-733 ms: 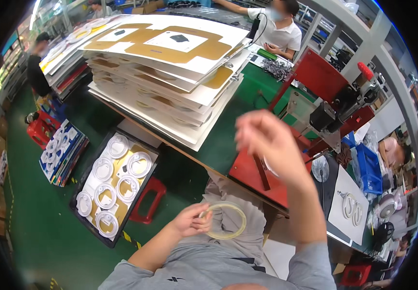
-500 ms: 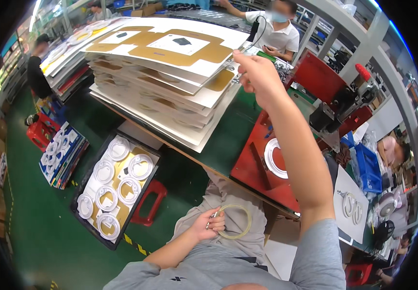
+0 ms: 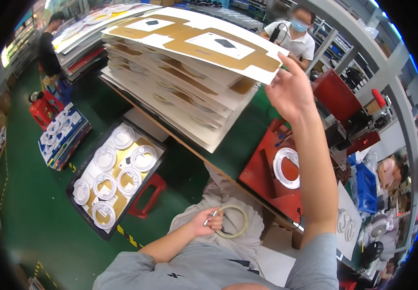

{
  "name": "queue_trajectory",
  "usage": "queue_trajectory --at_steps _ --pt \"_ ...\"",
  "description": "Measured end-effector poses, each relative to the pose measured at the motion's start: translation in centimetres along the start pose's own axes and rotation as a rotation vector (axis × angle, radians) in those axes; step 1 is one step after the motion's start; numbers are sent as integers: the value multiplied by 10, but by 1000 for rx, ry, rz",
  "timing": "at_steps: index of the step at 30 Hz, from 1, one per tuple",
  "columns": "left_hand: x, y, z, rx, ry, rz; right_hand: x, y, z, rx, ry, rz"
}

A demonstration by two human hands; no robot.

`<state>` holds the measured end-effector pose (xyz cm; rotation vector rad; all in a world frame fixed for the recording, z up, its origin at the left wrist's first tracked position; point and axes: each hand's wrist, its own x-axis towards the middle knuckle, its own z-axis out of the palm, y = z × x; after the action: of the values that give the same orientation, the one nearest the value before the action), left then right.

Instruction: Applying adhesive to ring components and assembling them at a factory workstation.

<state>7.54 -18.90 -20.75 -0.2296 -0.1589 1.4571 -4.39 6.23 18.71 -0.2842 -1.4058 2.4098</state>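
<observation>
My right hand is closed on the near right corner of a large cardboard sheet, white with brown cut-out shapes. That corner is raised over a stack of similar sheets. Down at my lap, my left hand is closed round a thin, pale yellow ring, part of which its fingers hide. A small silvery piece shows at the same fingers; its kind is too small to tell.
A black tray of white ring-shaped parts stands at the left, beside a red stool. On the right, a white ring lies on a red work plate near a red-handled machine. A masked person is across the table.
My right hand has closed on the top sheet's corner and lifted it toward the right. The left hand stays at my lap with the ring. The view has shifted slightly.
</observation>
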Motion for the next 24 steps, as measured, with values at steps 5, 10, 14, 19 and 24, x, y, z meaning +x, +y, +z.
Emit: queue_trajectory --at_steps 5,10,14,19,24 --pt "-1 0 2 42 32 -11 9 -3 -6 -172 -90 77" --pt "10 -3 2 38 40 -39 -69 -17 -3 -278 -55 -184" --pt "-5 -15 2 -117 218 9 -161 4 -26 -397 48 -233" --pt "-5 -8 7 -54 232 -71 -329 22 -157 -458 357 -250" --pt "-16 -8 -32 924 342 364 -524 36 -245 -513 657 -172"
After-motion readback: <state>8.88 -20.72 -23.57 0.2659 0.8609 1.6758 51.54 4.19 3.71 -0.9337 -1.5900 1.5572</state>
